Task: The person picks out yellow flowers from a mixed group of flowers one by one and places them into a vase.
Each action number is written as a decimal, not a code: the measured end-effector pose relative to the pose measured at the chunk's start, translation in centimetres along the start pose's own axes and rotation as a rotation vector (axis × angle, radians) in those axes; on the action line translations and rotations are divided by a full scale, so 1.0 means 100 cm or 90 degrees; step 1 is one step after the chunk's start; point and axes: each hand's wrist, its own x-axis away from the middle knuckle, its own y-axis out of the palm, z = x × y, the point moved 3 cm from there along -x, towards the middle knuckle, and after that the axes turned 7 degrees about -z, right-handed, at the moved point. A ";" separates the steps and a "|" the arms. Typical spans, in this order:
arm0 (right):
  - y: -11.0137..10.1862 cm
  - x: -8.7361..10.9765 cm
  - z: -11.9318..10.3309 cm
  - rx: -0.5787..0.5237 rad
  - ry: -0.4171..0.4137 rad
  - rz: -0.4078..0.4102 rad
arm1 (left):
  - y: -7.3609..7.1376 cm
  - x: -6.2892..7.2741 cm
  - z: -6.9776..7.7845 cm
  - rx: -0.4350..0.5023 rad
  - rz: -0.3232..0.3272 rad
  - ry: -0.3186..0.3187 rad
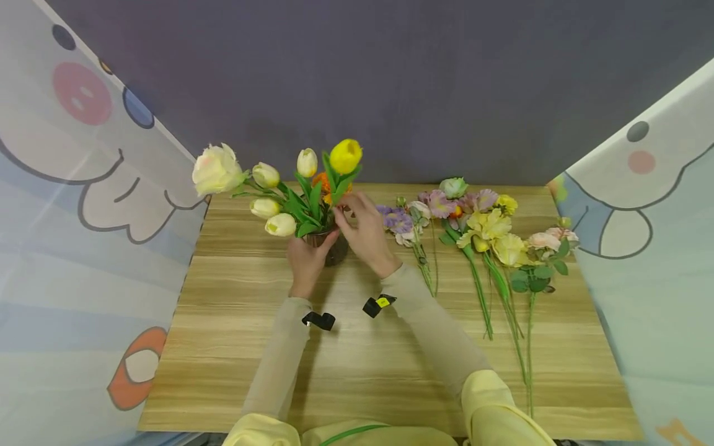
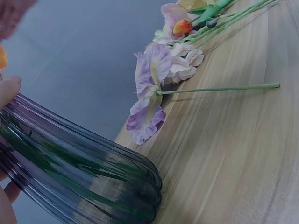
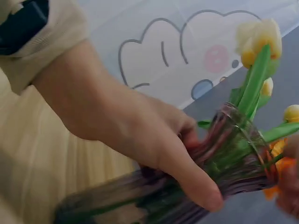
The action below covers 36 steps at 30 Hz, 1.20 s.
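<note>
My left hand [image 1: 307,263] grips the neck of a ribbed, see-through purplish glass vase [image 2: 84,163], the thumb lying along it in the right wrist view. Green stems show through the glass. My right hand [image 1: 365,232] is at the vase's mouth, its thumb and fingertips pinching a flower stem [image 3: 274,160] below the yellow tulip [image 1: 346,156]. The fingers partly hide this stem, and the hand is blurred in the left wrist view. Several white tulips [image 1: 281,225] and a large cream flower [image 1: 217,169] lean left from the vase. An orange flower [image 1: 323,181] sits low among the leaves.
Right of the vase, purple flowers [image 1: 396,220] lie on the wooden table [image 1: 234,347]. Farther right are yellow flowers [image 1: 488,226] and pale pink flowers [image 1: 546,241], stems towards me. A dark grey panel [image 1: 357,80] stands behind the table, with cartoon-printed sheets [image 1: 67,279] at both sides.
</note>
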 end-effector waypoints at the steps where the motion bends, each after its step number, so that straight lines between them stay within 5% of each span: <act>1: 0.002 0.001 0.002 -0.001 0.015 -0.014 | 0.000 0.000 0.000 -0.011 -0.004 -0.009; 6: 0.007 0.009 0.010 -0.067 0.088 -0.033 | -0.003 0.003 0.001 -0.025 -0.011 -0.062; 18: 0.008 0.040 0.028 -0.120 0.105 0.009 | -0.001 0.002 0.001 -0.010 0.007 -0.041; 36: -0.039 0.129 0.100 0.002 0.260 0.058 | 0.000 0.003 0.001 0.041 0.001 -0.026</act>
